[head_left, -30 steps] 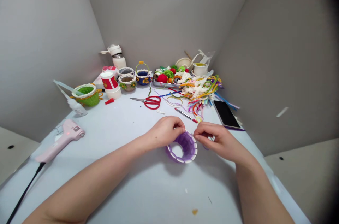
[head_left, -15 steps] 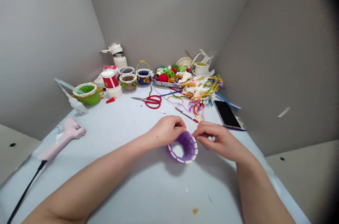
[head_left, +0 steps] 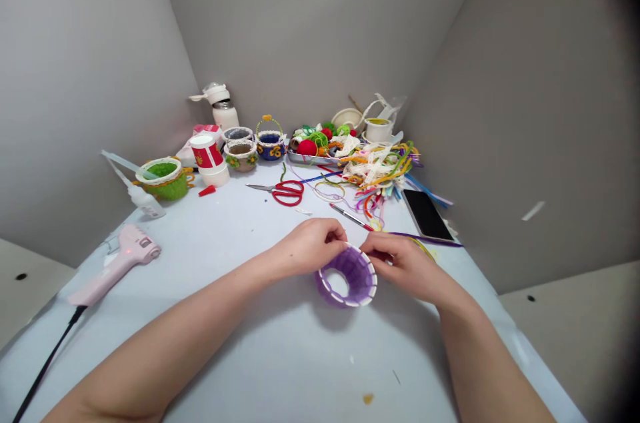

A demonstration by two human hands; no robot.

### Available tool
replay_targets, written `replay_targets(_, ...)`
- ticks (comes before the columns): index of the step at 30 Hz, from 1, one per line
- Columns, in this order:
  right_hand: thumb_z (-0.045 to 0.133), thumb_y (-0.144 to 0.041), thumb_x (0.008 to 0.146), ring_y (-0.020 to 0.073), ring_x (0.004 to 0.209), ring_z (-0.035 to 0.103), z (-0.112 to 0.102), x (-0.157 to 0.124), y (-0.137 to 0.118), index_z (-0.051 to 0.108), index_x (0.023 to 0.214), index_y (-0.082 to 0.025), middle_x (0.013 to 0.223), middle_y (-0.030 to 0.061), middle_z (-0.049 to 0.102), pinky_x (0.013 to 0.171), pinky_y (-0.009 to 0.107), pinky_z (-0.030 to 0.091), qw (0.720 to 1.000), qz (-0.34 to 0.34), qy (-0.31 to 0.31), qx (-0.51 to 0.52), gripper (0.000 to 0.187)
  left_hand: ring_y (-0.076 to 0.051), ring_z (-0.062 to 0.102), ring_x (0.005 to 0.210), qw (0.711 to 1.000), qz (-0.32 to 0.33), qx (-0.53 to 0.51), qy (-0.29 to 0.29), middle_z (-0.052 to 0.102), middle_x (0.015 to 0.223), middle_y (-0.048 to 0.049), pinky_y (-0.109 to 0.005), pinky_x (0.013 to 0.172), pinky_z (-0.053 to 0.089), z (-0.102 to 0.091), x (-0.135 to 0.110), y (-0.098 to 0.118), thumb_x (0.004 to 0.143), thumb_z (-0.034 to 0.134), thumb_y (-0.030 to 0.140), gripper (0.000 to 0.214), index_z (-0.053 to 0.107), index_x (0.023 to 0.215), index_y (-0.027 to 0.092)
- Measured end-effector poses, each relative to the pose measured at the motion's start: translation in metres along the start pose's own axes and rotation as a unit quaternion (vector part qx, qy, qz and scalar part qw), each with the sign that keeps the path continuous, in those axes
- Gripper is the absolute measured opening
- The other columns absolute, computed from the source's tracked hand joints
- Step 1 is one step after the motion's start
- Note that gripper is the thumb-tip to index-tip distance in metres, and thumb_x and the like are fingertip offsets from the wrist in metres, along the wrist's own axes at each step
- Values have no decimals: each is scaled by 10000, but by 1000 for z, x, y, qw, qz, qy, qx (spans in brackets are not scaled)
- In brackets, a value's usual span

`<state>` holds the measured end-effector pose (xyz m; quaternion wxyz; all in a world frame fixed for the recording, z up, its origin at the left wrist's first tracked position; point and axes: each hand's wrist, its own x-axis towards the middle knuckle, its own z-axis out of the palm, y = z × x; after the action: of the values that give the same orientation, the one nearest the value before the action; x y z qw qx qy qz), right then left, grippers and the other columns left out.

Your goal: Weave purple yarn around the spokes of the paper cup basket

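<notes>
A small purple woven basket (head_left: 361, 271) with a white rim is tilted so that its mouth faces me. My left hand (head_left: 315, 246) pinches the rim at its far left side, thumb against the edge. At the basket's right side is my right hand (head_left: 400, 259), its fingers curled together close to the outer wall. Whatever lies between those fingertips is too small or hidden to make out. A red-and-silver pen (head_left: 351, 216) and red-handled scissors (head_left: 287, 192) lie beyond the hands.
A pink glue gun (head_left: 117, 263) with a black cord lies at the left. Behind it stands a green basket (head_left: 167, 188). Farther back are decorated pots (head_left: 241, 157), a tray of yarn (head_left: 313, 148) and a heap of coloured cords (head_left: 380, 169). A phone (head_left: 427, 215) rests at the right.
My right hand has shifted slightly left and down, closer against the basket's side. The basket's mouth has turned a little more toward me. My left hand still holds the rim.
</notes>
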<state>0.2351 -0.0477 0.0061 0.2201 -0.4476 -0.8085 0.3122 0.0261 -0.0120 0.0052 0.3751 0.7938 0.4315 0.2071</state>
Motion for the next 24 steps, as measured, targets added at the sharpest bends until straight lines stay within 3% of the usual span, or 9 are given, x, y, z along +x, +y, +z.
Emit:
replay_targets(5, 500, -222, 880, 127, 694, 561, 3, 3, -5, 649, 805, -181, 768, 16, 640, 639, 228, 417, 1000, -3, 5, 7, 172, -152, 595, 833, 999, 18, -31, 4, 684, 907, -20, -247, 744, 461, 4, 0, 5, 763, 565, 328, 212, 667, 884, 186)
replay_targets(10, 507, -217, 876, 129, 702, 569, 2, 3, -1, 657, 815, -181, 780, 16, 648, 634, 223, 418, 1000, 15, 3, 7, 166, -140, 592, 740, 999, -2, -40, -17, 687, 813, -5, -234, 657, 450, 8, 0, 3, 762, 560, 328, 190, 672, 810, 183)
replay_targets(18, 493, -260, 911, 127, 713, 578, -4, -2, 5, 671, 915, -200, 834, 26, 640, 624, 227, 421, 999, 21, 1, 24, 188, -148, 599, 744, 998, -20, 14, 58, 687, 801, -5, -244, 644, 435, 3, 1, -2, 753, 532, 271, 146, 645, 774, 183)
replay_targets(24, 503, -237, 904, 127, 716, 574, -3, 0, 2, 681, 905, -199, 823, 24, 647, 638, 230, 424, 1000, 10, 2, 13, 183, -149, 610, 884, 999, 10, -23, 42, 689, 953, -8, -249, 772, 458, 3, 0, 3, 749, 539, 246, 242, 652, 958, 201)
